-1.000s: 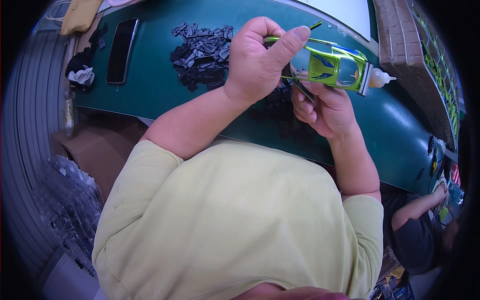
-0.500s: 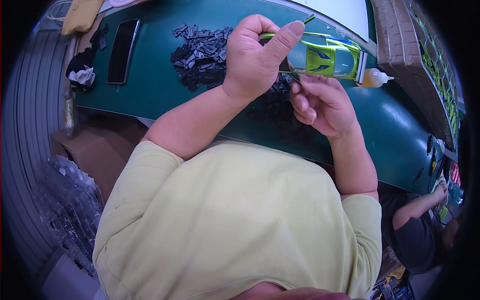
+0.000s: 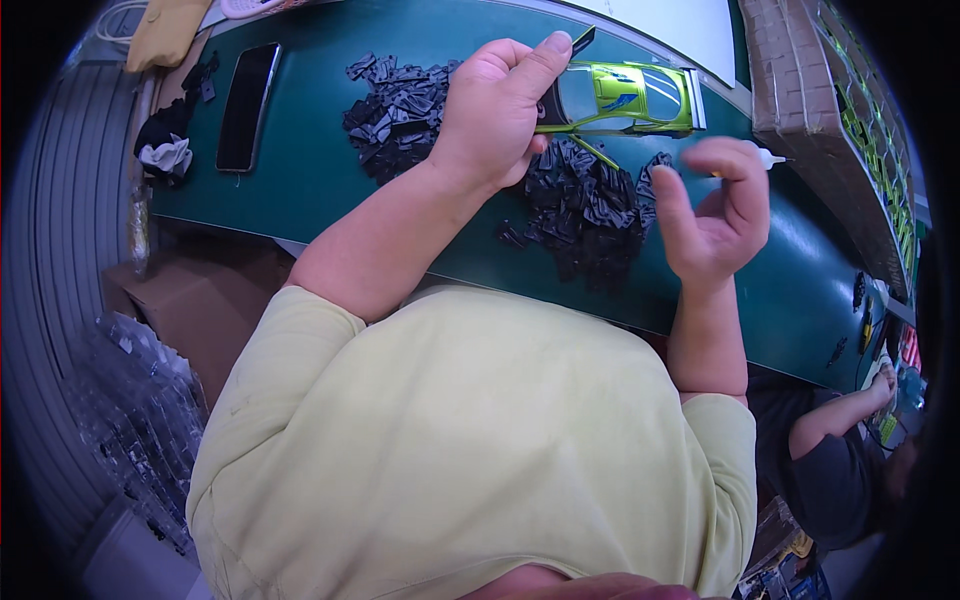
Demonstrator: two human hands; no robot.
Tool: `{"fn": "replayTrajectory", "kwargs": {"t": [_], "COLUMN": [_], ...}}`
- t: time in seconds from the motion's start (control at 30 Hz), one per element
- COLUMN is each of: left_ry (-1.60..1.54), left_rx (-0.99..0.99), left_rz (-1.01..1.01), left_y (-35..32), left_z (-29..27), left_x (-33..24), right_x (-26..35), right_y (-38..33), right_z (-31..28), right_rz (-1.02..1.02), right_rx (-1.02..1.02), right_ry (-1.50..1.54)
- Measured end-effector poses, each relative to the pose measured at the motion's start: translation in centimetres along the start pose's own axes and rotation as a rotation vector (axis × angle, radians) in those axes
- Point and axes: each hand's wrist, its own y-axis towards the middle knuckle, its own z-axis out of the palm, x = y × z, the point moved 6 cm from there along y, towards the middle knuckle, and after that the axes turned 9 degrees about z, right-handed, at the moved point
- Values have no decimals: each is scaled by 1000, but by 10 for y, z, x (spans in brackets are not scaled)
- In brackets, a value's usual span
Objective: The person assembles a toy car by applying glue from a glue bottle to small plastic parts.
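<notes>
My left hand [image 3: 490, 115] grips one end of a shiny green toy car body [image 3: 640, 97] with blue markings and a pale rear wing. Two narrow flaps, perhaps its doors, stick out on either side near my fingers. My right hand [image 3: 722, 212] is apart from the car, thumb and curled fingers spaced, with nothing visible between them. Behind its fingertips lies a small squeeze bottle [image 3: 768, 159] with a white nozzle, mostly hidden. Beneath the car and between my hands is a heap of small black plastic parts [image 3: 590, 205].
Another pile of black parts [image 3: 395, 110] lies left of my left hand on the green table [image 3: 310, 180]. A phone [image 3: 247, 105] rests further left. At right stands a carton [image 3: 800, 80] with green pieces. A co-worker's arm [image 3: 840, 420] shows at lower right.
My right hand has left the car and moved right to the squeeze bottle. My left hand has shifted the car slightly left and away, uncovering the nearer heap of black parts.
</notes>
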Motion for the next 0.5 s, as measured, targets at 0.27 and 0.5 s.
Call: {"fn": "replayTrajectory", "kwargs": {"t": [0.27,0.5], "left_ry": [156,275], "left_rx": [97,248], "left_rz": [-96,-190], "left_y": [-8,-13], "left_z": [11,18], "left_x": [8,10], "right_x": [18,10], "right_y": [12,12], "right_z": [16,16], "right_rz": [-204,-101], "right_rx": [187,242], "right_ry": [-467,-277]}}
